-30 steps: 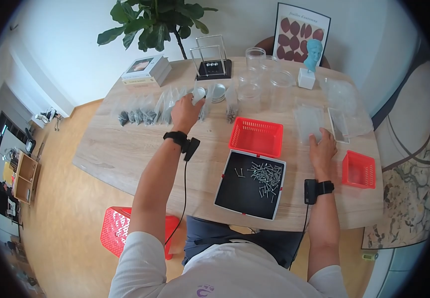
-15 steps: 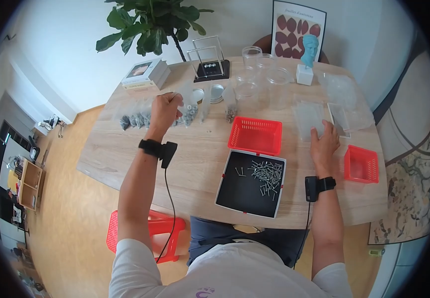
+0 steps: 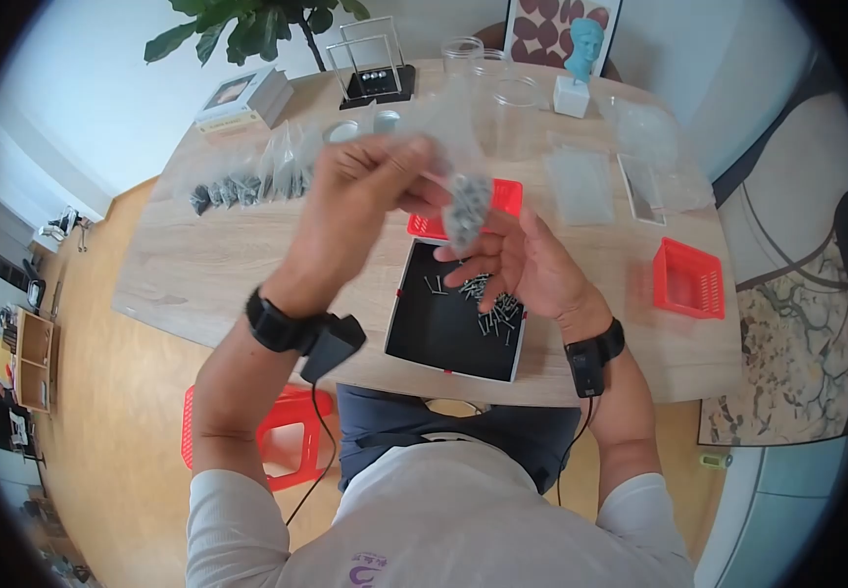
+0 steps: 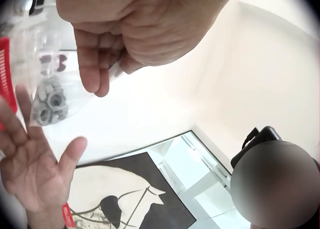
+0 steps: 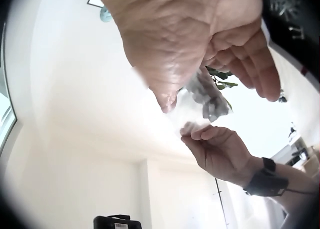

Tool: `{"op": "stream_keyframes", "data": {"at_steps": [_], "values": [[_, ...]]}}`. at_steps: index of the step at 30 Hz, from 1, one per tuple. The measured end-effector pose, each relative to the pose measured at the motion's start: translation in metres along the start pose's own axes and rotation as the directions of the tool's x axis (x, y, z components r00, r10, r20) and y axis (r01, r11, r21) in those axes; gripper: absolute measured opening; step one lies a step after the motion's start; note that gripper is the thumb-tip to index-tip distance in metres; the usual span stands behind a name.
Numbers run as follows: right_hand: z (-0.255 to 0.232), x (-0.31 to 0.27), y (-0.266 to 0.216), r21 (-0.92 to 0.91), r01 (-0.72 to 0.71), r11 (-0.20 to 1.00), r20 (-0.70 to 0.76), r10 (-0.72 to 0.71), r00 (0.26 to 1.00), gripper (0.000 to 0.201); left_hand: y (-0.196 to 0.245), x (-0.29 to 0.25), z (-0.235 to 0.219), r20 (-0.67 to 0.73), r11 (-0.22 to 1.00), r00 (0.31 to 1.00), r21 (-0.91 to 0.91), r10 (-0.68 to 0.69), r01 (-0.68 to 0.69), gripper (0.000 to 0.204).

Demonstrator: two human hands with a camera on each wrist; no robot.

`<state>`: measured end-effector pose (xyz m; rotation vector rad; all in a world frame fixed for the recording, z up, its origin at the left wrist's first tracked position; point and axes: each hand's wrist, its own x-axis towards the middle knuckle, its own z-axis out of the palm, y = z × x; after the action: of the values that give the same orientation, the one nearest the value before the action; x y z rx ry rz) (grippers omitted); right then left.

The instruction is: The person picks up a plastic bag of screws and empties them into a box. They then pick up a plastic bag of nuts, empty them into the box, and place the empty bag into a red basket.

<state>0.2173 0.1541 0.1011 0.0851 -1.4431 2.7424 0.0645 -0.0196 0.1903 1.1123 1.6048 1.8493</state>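
My left hand (image 3: pixel 350 201) pinches a clear plastic bag of metal nuts (image 3: pixel 467 206) and holds it up in front of me. In the left wrist view, hexagonal nuts (image 4: pixel 55 100) show at the bottom of the bag. Beside the bag, my right hand (image 3: pixel 546 269) is spread with its palm turned up and its fingers loosely bent. Both hands are over the black tray with a white rim (image 3: pixel 424 333), where loose screws (image 3: pixel 502 318) lie partly hidden by the right fingers. Behind the bag, a red basket (image 3: pixel 510 194) is partly covered.
Several bags of small hardware (image 3: pixel 238 191) lie at the table's left. Lids (image 3: pixel 341 131), clear jars (image 3: pixel 517 91) and a Newton's cradle (image 3: pixel 377 86) stand at the back. Flat plastic bags (image 3: pixel 581 186) and a smaller red basket (image 3: pixel 688 279) are on the right.
My left hand has picked up the bag of nuts from the row and brought it right and toward me. The right hand has left the flat plastic bags and turned palm up beside it.
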Motion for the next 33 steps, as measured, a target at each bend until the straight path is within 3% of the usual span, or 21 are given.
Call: {"op": "stream_keyframes", "data": {"at_steps": [2,3,5,7,8,10,14,17,19,22,26,28,29,31,33], "values": [[0.014,-0.001,0.002,0.179,0.027,0.984,-0.065,-0.016,0.998,0.066,-0.014,-0.006,0.014,0.105,0.995,0.990,-0.012,-0.099,0.101,0.030],[0.009,-0.001,0.005,0.176,0.029,0.984,-0.069,-0.017,0.997,0.066,-0.021,-0.008,0.016,0.135,0.984,0.975,0.015,-0.176,0.176,0.029],[-0.012,0.004,0.019,0.342,0.105,0.934,-0.269,-0.010,0.963,0.056,-0.027,-0.016,0.021,0.148,0.980,0.972,0.116,-0.181,0.164,0.030],[-0.044,0.006,0.024,0.300,0.124,0.946,-0.276,-0.038,0.960,0.051,-0.034,-0.026,0.026,0.166,0.939,0.967,0.317,-0.192,0.132,0.041],[-0.054,0.006,0.021,0.254,0.136,0.958,-0.278,-0.063,0.958,0.047,-0.042,-0.036,0.027,0.171,0.939,0.966,0.317,-0.194,0.132,0.041],[-0.065,0.006,0.016,0.226,0.185,0.956,-0.318,-0.107,0.942,0.043,-0.069,-0.059,0.028,0.168,0.784,0.932,0.599,-0.321,0.162,0.061],[-0.069,0.004,0.009,0.185,0.290,0.939,-0.372,-0.206,0.905,0.038,-0.110,-0.084,0.041,0.164,0.696,0.924,0.705,-0.346,0.135,0.076],[-0.070,0.004,0.010,0.189,0.290,0.938,-0.399,-0.196,0.896,0.038,-0.118,-0.085,0.054,0.058,0.579,0.897,0.781,-0.438,0.232,0.081],[-0.070,0.006,0.014,0.182,0.273,0.945,-0.398,-0.183,0.899,0.038,-0.126,-0.083,0.056,0.055,0.809,0.947,0.536,-0.317,0.240,0.078],[-0.070,0.007,0.019,0.167,0.243,0.955,-0.400,-0.160,0.902,0.040,-0.133,-0.089,0.062,0.092,0.864,0.973,0.483,-0.211,0.142,0.075],[-0.065,0.007,0.019,0.163,0.203,0.965,-0.399,-0.124,0.909,0.041,-0.142,-0.088,0.052,0.120,0.745,0.970,0.662,-0.211,0.081,0.069],[-0.061,0.005,0.016,0.169,0.208,0.963,-0.401,-0.125,0.907,0.040,-0.139,-0.087,0.050,0.223,0.878,0.951,0.472,-0.214,0.087,0.063],[-0.060,0.004,0.017,0.178,0.213,0.961,-0.406,-0.125,0.905,0.039,-0.136,-0.089,0.049,0.224,0.879,0.951,0.469,-0.215,0.088,0.063],[-0.062,0.004,0.017,0.164,0.196,0.967,-0.407,-0.115,0.906,0.037,-0.125,-0.097,0.045,0.132,0.814,0.991,0.578,-0.020,-0.061,0.051],[-0.063,0.002,0.015,0.145,0.181,0.973,-0.408,-0.108,0.907,0.035,-0.102,-0.109,0.039,0.120,0.770,0.992,0.636,-0.026,-0.057,0.044]]}}
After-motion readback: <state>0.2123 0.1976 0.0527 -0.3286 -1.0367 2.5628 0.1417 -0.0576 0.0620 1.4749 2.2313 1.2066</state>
